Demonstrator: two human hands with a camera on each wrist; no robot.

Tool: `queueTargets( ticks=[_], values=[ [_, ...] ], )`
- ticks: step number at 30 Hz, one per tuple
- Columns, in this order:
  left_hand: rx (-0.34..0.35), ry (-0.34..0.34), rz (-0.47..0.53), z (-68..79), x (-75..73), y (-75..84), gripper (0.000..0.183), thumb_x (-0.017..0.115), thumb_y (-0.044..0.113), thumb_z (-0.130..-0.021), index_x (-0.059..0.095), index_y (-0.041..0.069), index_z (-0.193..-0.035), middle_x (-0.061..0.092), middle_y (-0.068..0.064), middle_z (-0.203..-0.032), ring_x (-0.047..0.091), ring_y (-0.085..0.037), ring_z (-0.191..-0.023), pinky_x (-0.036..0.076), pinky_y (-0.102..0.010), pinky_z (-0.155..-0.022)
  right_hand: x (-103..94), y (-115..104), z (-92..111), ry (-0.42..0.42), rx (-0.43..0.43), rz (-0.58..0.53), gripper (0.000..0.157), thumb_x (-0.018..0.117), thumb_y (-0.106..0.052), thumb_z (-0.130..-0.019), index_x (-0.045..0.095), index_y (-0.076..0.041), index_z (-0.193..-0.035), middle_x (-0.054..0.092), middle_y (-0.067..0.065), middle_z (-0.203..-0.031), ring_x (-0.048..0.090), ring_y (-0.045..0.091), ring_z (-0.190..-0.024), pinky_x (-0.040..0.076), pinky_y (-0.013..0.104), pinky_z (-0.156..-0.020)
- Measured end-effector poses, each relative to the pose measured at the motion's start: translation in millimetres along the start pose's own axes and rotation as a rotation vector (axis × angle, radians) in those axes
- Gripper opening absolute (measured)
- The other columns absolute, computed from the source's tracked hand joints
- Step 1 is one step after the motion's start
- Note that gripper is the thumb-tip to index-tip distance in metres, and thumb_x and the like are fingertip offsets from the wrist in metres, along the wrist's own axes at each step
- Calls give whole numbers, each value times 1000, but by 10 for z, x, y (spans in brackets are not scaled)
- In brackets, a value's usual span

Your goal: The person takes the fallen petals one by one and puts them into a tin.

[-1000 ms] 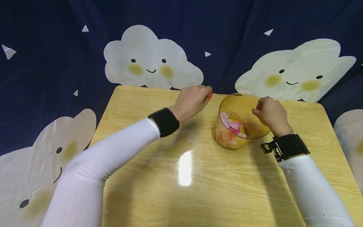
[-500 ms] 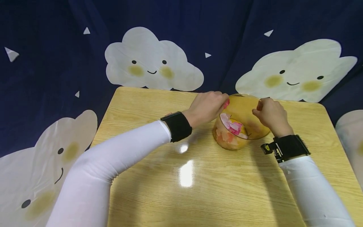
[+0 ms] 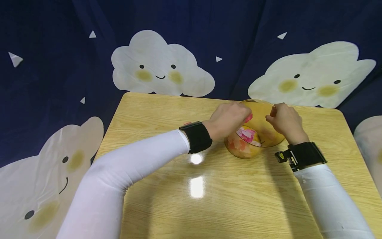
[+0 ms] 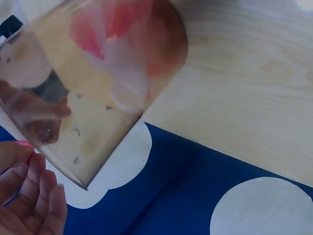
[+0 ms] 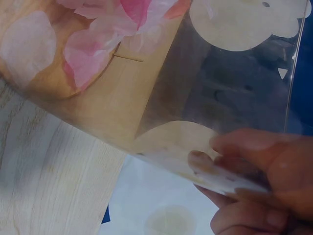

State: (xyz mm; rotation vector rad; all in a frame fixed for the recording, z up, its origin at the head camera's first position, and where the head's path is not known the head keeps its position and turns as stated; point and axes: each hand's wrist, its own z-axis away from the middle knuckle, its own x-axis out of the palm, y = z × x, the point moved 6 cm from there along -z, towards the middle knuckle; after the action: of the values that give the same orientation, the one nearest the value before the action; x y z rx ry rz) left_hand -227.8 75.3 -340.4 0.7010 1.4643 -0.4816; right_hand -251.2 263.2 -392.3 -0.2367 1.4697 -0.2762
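Observation:
A see-through amber cylindrical container (image 3: 258, 111) stands at the back right of the table, tilted-looking in the wrist views. Inside at its bottom lie several pink and white petals (image 3: 247, 134), with orange-pink ones showing through the wall. My left hand (image 3: 227, 118) is over the container's left rim and pinches a bright pink petal (image 3: 249, 118) between thumb and fingertips. Much of that petal is hidden by the fingers; a sliver of it shows in the left wrist view. On the right side, my right hand (image 3: 286, 121) grips the rim, thumb on one face of the wall and fingers on the other.
The wooden table (image 3: 209, 192) runs back to a dark blue curtain (image 3: 232, 39) printed with smiling clouds. Its back edge lies close behind the container. Black straps (image 3: 197, 136) with cameras sit on both wrists.
My left hand has moved right and slightly toward me, from beside the container to over its mouth, still pinching the pink petal. The right hand and the container have stayed put.

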Motion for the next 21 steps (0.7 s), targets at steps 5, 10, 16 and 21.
queueTargets(
  ticks=[5,10,16,21],
  values=[
    [51,-3,-59,-25,31,82,18,55,11,-100,69,21,-96,67,9,-92,62,-11,-89,49,-28,-79,-10,4,2,-1,0,-2,23,65,-24,-92,58,-2,-86,61,20,-79,57,37,-73,41,43,-54],
    [60,-40,-99,-55,79,113,21,54,8,-99,69,21,-93,70,10,-90,65,-12,-91,49,-30,-80,-10,7,6,-10,3,-1,23,65,-24,-92,58,-2,-86,61,20,-81,58,38,-74,41,44,-55],
    [78,-99,-96,-48,140,140,15,56,12,-99,69,20,-94,71,8,-91,66,-11,-89,51,-32,-78,-16,4,14,-18,-4,-1,24,65,-24,-93,59,-2,-87,62,21,-80,59,40,-74,42,47,-56],
    [87,-96,-71,-33,125,140,11,59,23,-99,68,17,-100,71,6,-93,66,-12,-90,50,-32,-79,-18,2,14,-19,4,3,24,65,-24,-93,59,-1,-88,63,22,-81,59,40,-75,43,48,-57]
  ],
)
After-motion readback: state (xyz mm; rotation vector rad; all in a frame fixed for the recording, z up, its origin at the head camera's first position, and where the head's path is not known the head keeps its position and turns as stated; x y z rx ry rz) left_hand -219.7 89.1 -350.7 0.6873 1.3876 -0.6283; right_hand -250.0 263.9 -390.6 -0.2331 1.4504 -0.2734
